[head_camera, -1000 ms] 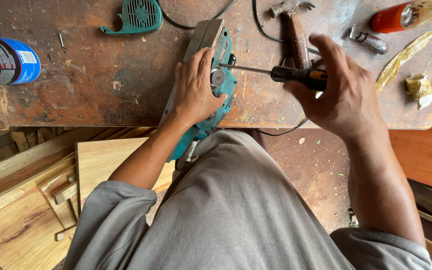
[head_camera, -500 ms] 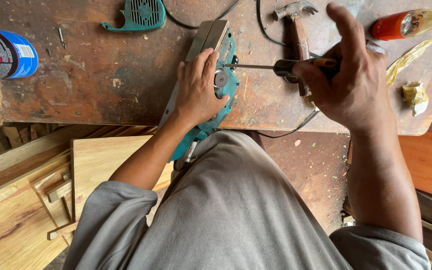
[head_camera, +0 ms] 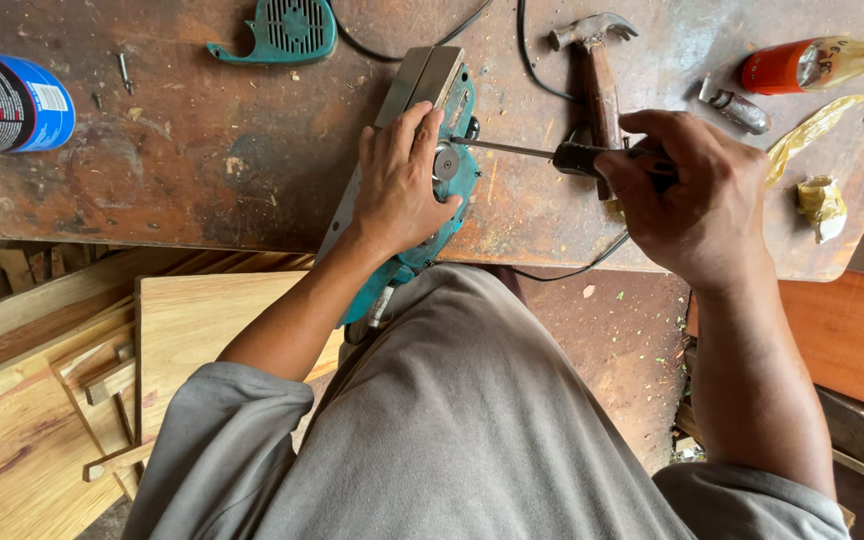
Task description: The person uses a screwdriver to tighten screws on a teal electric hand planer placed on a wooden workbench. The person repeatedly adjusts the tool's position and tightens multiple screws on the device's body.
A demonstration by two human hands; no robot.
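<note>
A teal electric planer [head_camera: 430, 120] lies on its side on a worn brown workbench [head_camera: 202, 170], its end hanging over the front edge. My left hand [head_camera: 400, 185] presses flat on its body and holds it down. My right hand [head_camera: 697, 195] is closed around the black handle of a screwdriver [head_camera: 552, 153]. The metal shaft runs left, with its tip at the round metal pulley on the planer's side.
A teal plastic cover [head_camera: 282, 30] lies at the back of the bench. A hammer [head_camera: 597, 70] rests behind the screwdriver. A spray can [head_camera: 7, 100] lies at left, an orange bottle [head_camera: 812, 62] at right. Wooden boards [head_camera: 42, 400] are stacked below left.
My right hand has shifted its grip on the screwdriver handle and turned at the wrist. The left hand and planer stay in place. The view has tilted slightly.
</note>
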